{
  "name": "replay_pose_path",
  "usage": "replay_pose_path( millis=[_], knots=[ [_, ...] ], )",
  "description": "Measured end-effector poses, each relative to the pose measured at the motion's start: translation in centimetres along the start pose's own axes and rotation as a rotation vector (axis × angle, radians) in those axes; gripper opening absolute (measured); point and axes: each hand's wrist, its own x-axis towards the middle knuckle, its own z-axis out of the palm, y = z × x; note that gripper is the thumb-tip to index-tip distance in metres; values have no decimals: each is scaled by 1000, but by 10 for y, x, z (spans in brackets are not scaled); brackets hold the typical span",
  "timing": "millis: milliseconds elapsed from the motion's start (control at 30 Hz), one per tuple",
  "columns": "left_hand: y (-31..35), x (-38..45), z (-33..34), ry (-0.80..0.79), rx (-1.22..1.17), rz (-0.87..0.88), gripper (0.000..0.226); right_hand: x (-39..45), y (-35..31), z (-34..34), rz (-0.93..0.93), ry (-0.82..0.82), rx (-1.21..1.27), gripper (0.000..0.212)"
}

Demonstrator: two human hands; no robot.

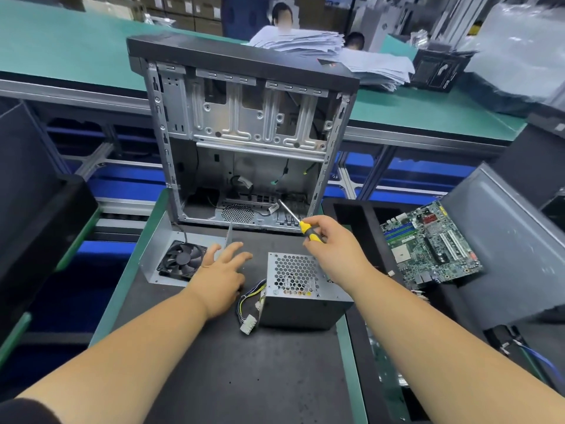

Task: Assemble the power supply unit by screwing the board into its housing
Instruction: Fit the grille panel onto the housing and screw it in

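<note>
The PSU [301, 289] sits on the dark surface [244, 377] between the two forearms, mesh face up, just in front of the open case [244, 133]. Its cable bundle [250, 310] trails off the left side and ends in white connectors.

Handling, as judged: the sheet-metal box is rigid and probably fairly heavy for its bulk. Hold it by the plain side walls. Avoid the perforated face, which offers sharp edges and little purchase. Do not lift by the cables; they are limp and may strain their entry point.

The left hand [221, 270] hovers or rests over the surface beside the fan [183, 260], fingers spread, holding nothing. The right hand [330, 243] has its grip closed on a yellow-handled screwdriver [301, 224], tip aimed into the case. No screw is visible.
</note>
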Motion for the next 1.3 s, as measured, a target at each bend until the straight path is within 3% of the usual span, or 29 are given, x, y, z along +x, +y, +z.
replay_pose_path(
  millis=[533,633,700,800,967,1133,1300],
  knots=[
    [8,3,4,-47,31,-81,20,-9,9,-20,0,50,-15,33],
    [9,-2,-5,63,-44,-55,9,-12,7,-24,5,63,6,30],
    [8,-5,-16,220,-131,-37,16,-14,4,-28,11,79,30,25],
    [0,-4,-31,414,-444,-159,17,-19,-2,-37,18,110,73,18],
    [-4,-3,-74,576,-1264,-492,15,-28,-22,-51,-6,102,250,12],
    [-3,-7,-106,637,-1632,-505,9,-36,-55,-52,-103,113,357,11],
    [-6,-16,-109,584,-2037,-483,14,-45,-88,-39,-167,115,466,11]
  ],
)
